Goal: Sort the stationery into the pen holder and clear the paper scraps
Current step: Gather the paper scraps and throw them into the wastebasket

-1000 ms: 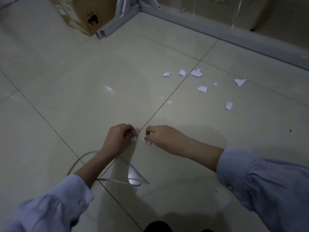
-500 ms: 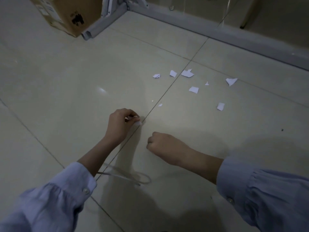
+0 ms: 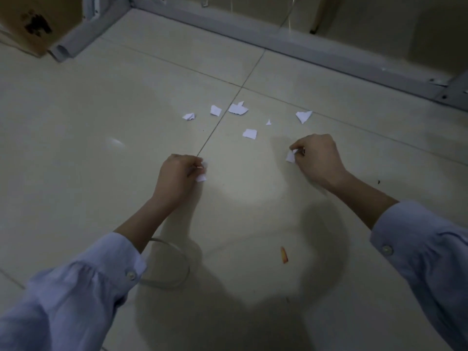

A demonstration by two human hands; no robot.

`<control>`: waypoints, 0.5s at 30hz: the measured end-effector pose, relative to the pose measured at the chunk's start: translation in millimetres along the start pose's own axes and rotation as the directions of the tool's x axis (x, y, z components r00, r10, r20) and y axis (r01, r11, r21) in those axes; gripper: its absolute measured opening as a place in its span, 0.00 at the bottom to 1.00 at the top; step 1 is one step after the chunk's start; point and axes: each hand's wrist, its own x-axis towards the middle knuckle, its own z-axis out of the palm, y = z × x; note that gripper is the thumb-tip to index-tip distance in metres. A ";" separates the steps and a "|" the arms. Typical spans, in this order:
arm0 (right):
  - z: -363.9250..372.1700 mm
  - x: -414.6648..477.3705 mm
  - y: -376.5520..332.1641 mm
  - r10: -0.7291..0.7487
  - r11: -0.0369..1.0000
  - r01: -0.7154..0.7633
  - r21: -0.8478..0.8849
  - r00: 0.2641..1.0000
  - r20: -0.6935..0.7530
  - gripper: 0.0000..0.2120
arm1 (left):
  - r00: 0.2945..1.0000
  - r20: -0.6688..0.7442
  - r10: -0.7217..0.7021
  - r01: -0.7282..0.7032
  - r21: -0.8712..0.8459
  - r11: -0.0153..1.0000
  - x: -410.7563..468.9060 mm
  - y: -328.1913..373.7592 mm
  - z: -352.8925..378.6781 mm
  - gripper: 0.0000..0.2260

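Both hands grip torn white paper scraps, left hand, right hand; gathering continues, so six loose white scraps on the floor probably come next.

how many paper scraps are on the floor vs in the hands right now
Scraps lying on the floor: 6, from the leftmost scrap to the rightmost scrap
Scraps pinched in the left hand: 1 visible
Scraps pinched in the right hand: 1 visible
Total: 8
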 end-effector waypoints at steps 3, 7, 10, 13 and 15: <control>2.1 -0.9 1.7 -0.046 0.998 0.048 -0.034 0.996 0.072 0.13 | 0.999 -0.025 0.037 -0.037 0.001 0.999 0.2 -0.1 0.6 0.05; 7.7 -4.0 -3.4 -0.097 0.987 0.116 -0.114 0.983 0.158 0.11 | 0.998 -0.033 0.055 -0.054 0.046 0.997 2.2 -3.3 1.0 0.02; 11.1 -3.4 -4.3 -0.103 0.977 0.136 -0.165 0.976 0.194 0.12 | 0.997 -0.017 0.076 -0.075 0.063 0.995 5.7 -4.9 1.4 0.02; 7.8 -2.0 -3.4 -0.110 0.987 0.126 -0.095 0.981 0.159 0.12 | 0.995 0.007 0.099 -0.099 0.089 0.991 11.8 -7.0 2.4 0.02; 5.8 -2.5 -3.0 -0.111 0.993 0.115 -0.028 0.987 0.115 0.11 | 0.994 0.022 0.104 -0.105 0.079 0.991 15.3 -7.9 3.9 0.02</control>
